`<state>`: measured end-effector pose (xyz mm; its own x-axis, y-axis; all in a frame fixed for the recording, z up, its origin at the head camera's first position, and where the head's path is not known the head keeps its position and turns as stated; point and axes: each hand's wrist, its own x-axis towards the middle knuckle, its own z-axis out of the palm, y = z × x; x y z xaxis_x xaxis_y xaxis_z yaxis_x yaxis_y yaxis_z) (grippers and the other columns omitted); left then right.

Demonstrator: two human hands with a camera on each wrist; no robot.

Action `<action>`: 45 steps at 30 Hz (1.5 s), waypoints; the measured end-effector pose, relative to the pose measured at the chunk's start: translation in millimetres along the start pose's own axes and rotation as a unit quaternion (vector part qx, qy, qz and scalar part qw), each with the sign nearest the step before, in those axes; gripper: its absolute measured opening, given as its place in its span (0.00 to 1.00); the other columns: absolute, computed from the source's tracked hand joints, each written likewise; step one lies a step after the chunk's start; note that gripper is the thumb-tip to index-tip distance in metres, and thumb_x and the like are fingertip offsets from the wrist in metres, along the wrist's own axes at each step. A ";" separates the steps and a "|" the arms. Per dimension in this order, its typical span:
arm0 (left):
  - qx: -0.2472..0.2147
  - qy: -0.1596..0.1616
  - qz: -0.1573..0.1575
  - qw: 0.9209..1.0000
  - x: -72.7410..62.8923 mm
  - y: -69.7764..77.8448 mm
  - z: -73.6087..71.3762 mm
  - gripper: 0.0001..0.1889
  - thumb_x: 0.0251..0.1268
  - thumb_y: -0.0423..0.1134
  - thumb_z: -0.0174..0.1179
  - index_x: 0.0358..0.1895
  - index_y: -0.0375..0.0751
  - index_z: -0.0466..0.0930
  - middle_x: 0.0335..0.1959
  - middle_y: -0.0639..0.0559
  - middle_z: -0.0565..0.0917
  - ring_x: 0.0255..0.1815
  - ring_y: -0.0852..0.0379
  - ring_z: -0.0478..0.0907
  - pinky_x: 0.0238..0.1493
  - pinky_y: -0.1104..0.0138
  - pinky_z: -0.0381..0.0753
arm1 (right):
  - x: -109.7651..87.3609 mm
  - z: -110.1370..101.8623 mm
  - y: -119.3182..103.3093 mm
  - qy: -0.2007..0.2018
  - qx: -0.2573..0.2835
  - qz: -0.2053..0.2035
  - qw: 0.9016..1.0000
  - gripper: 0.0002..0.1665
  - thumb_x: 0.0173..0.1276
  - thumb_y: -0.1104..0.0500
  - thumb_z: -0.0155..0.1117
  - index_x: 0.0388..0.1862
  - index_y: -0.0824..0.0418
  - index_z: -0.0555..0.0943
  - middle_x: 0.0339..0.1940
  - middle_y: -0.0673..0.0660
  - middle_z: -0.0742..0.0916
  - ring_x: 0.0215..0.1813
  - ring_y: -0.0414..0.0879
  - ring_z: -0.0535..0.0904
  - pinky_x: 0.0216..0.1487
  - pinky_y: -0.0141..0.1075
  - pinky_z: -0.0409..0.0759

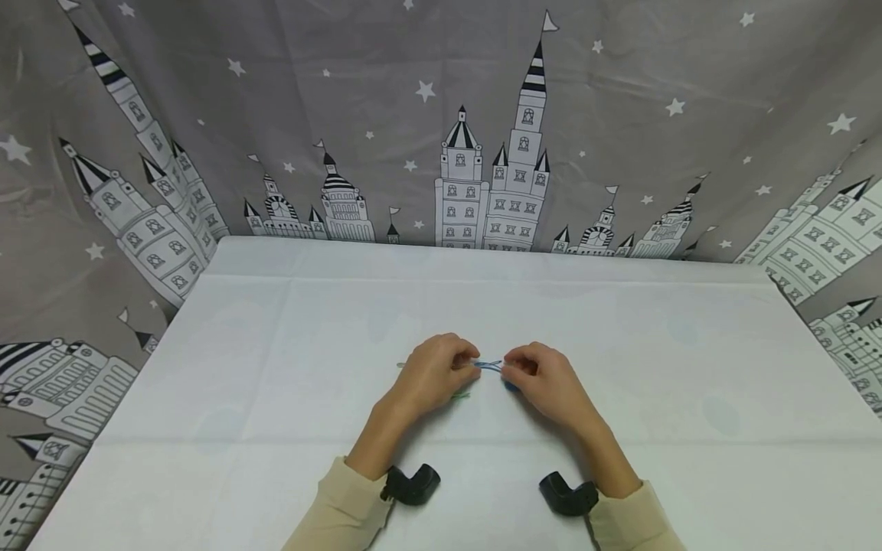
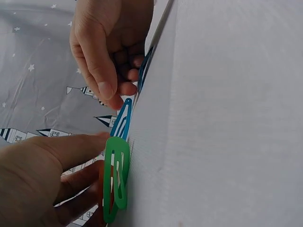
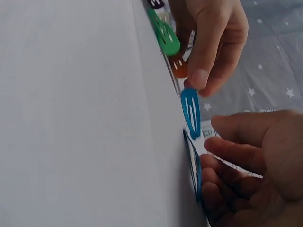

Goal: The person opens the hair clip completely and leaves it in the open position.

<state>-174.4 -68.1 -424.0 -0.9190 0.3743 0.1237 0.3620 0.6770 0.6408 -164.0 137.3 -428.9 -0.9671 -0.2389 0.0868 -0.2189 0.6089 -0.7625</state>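
Note:
A blue snap hair clip [image 1: 488, 366] is between the two hands, its wide end pinched by my left hand [image 1: 436, 373]. In the right wrist view, the clip [image 3: 191, 112] points its narrow end toward my right hand [image 3: 255, 165]. That hand's thumb and forefinger are apart, close to the narrow tip, with nothing between them. A second blue hair clip [image 3: 195, 170] lies on the table beside the right hand's lower fingers. Near the left hand are a green hair clip [image 2: 116, 177] and an orange hair clip [image 3: 180, 66], partly hidden behind the hand in the head view.
The table has a white cloth [image 1: 331, 321] with fold lines. Beyond the left hand, a dark purple clip [image 3: 155, 4] shows at the frame's edge. Black wrist cameras [image 1: 413, 486] sit at both cuffs. A grey curtain [image 1: 372, 92] printed with castles hangs behind the table.

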 end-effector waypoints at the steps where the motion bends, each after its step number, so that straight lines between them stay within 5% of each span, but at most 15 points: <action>1: -0.002 0.004 0.003 1.000 0.2 0.2 -0.2 0.10 0.62 0.37 0.69 0.45 0.40 0.87 0.38 0.53 0.83 0.38 0.57 0.76 0.41 0.63 0.76 | -0.1 -1.5 0.2 -0.003 -0.001 -0.001 1.000 0.09 0.65 0.63 0.68 0.42 0.66 0.85 0.31 0.51 0.82 0.33 0.44 0.74 0.37 0.36 0.74; 13: -0.028 0.047 0.053 0.997 0.3 11.5 0.5 0.10 0.60 0.38 0.70 0.43 0.40 0.87 0.43 0.51 0.85 0.49 0.50 0.78 0.51 0.57 0.77 | -4.0 -18.5 2.4 -0.056 0.006 0.008 0.998 0.10 0.65 0.61 0.69 0.43 0.65 0.85 0.36 0.52 0.84 0.38 0.45 0.77 0.42 0.41 0.77; 22: -0.042 0.011 0.072 0.996 -3.1 26.0 6.2 0.08 0.61 0.36 0.69 0.41 0.39 0.87 0.37 0.52 0.85 0.36 0.57 0.78 0.39 0.67 0.77 | -8.9 -29.8 6.7 -0.081 0.005 -0.022 0.996 0.11 0.62 0.62 0.71 0.43 0.65 0.85 0.37 0.52 0.84 0.40 0.46 0.78 0.46 0.43 0.77; 29: -0.030 -0.015 0.055 0.998 -5.6 33.3 12.6 0.08 0.61 0.37 0.69 0.42 0.39 0.87 0.36 0.53 0.84 0.34 0.60 0.78 0.37 0.70 0.76 | -12.5 -40.1 14.5 -0.099 0.001 -0.042 0.994 0.11 0.60 0.64 0.72 0.42 0.65 0.85 0.35 0.51 0.83 0.39 0.45 0.76 0.43 0.39 0.76; 45: 0.005 -0.022 0.045 0.999 -7.2 35.4 17.0 0.07 0.61 0.39 0.70 0.40 0.42 0.88 0.34 0.56 0.83 0.30 0.64 0.75 0.33 0.72 0.74 | -11.1 -32.2 21.5 -0.087 -0.020 -0.054 0.995 0.08 0.57 0.68 0.72 0.35 0.59 0.88 0.31 0.49 0.80 0.34 0.45 0.71 0.36 0.36 0.71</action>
<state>-152.3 -36.1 -415.1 -0.8744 0.4625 0.1468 0.4454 0.6450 0.6210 -162.1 177.3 -425.6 -0.9018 -0.4290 0.0513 -0.3279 0.6023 -0.7278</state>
